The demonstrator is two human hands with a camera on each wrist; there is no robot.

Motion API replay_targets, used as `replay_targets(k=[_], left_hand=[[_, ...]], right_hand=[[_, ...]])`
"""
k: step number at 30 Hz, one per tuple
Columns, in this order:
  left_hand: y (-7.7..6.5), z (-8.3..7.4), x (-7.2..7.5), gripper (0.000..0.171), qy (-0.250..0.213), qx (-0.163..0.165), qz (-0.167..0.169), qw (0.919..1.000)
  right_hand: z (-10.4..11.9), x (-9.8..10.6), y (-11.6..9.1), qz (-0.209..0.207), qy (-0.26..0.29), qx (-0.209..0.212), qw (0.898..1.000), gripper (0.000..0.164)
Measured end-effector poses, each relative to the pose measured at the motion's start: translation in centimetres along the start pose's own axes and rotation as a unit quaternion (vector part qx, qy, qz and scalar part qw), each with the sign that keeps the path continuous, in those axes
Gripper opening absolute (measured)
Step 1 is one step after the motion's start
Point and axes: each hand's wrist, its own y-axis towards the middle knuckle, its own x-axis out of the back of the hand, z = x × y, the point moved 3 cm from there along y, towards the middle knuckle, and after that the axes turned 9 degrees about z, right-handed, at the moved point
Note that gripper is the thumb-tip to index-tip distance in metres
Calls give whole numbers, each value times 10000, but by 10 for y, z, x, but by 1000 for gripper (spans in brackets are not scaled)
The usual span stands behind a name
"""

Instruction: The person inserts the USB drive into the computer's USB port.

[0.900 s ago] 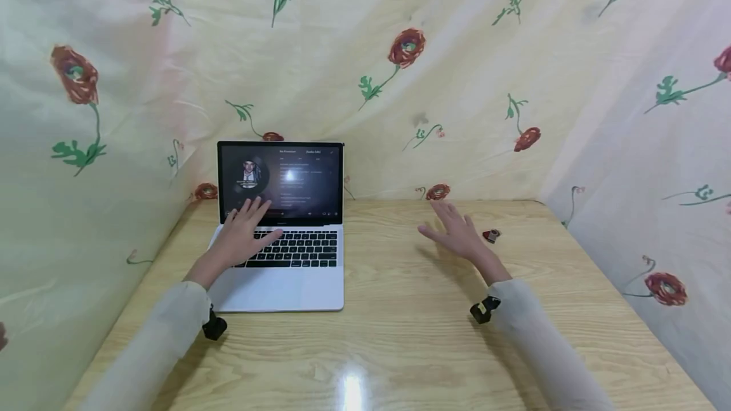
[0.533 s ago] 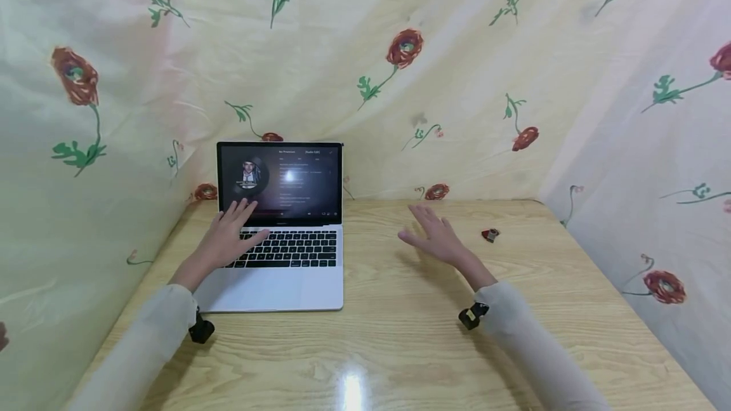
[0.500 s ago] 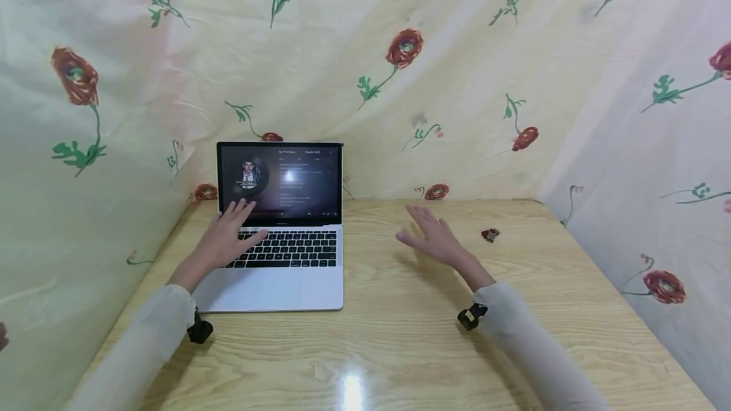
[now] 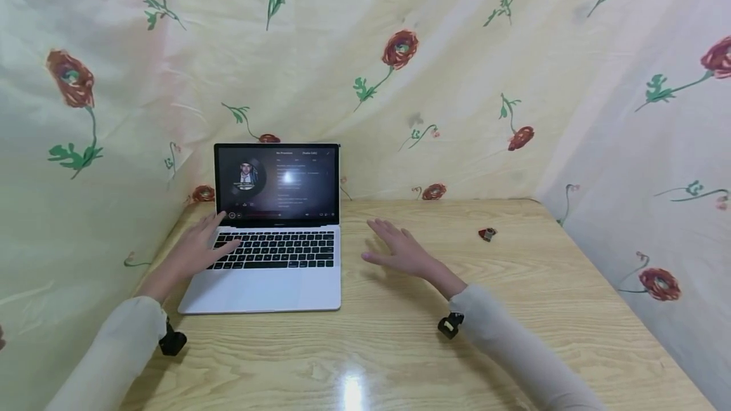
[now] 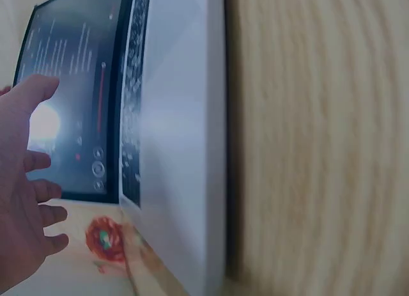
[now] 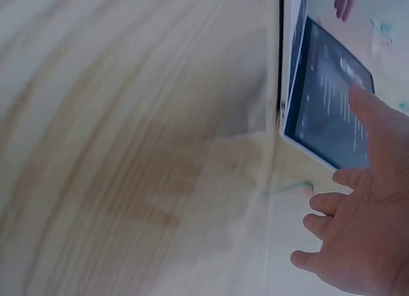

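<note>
in the head view, a laptop (image 4: 259, 289) stands on the left part of the wood-grain surface (image 4: 400, 360), its screen (image 4: 299, 182) raised and lit with a dark music-player page. the left hand (image 4: 194, 249) is over the left end of the keyboard (image 4: 285, 249), fingers extended and gripping nothing; whether it touches the keys i cannot tell. the right hand (image 4: 402, 254) is just beside the laptop's right edge, above the surface, fingers stretched out, also holding nothing. a small red and grey object (image 4: 487, 234) lies farther right, near the back. flower-printed cloth (image 4: 320, 81) hangs behind.

in the left wrist view, the left hand's thumb and spread fingers show in front of the screen, with a red printed flower (image 5: 105, 238) below.

in the right wrist view, the right hand is empty, its thumb overlapping the screen; the surface's grain is blurred.
</note>
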Motion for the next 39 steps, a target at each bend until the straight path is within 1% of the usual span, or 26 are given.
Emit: replay_targets(k=[7, 10, 15, 18, 21, 25, 29, 33, 39], left_hand=[[-7, 17, -3, 98, -165, 52, 254, 9995], [-9, 23, -4, 99, -200, 149, 402, 9989], [-11, 33, -7, 100, -147, 326, 633, 9974], [-12, 39, -10, 103, -247, 470, 849, 9950], [-14, 41, -14, 105, -428, 514, 1018, 9926], [-14, 41, -17, 104, -542, 500, 1090, 9913], [-14, 41, -20, 102, -469, 489, 1094, 9917], [-12, 43, -21, 102, -385, 462, 1124, 9918], [-11, 44, -22, 108, -337, 522, 1218, 9906]], right_hand=[[19, -16, 11, 395, -75, 190, 9990, 87], [23, -21, 17, 488, -134, 271, 9984, 88], [28, -29, 20, 723, -42, 228, 9971, 89], [29, -34, 21, 947, -29, 177, 9953, 90], [29, -38, 23, 1109, -57, 184, 9936, 90], [31, -40, 26, 1280, -114, 175, 9916, 89], [35, -38, 29, 1439, -48, 143, 9895, 88], [36, -38, 33, 1508, -40, 108, 9885, 87], [35, -41, 39, 1592, -172, 16, 9871, 86]])
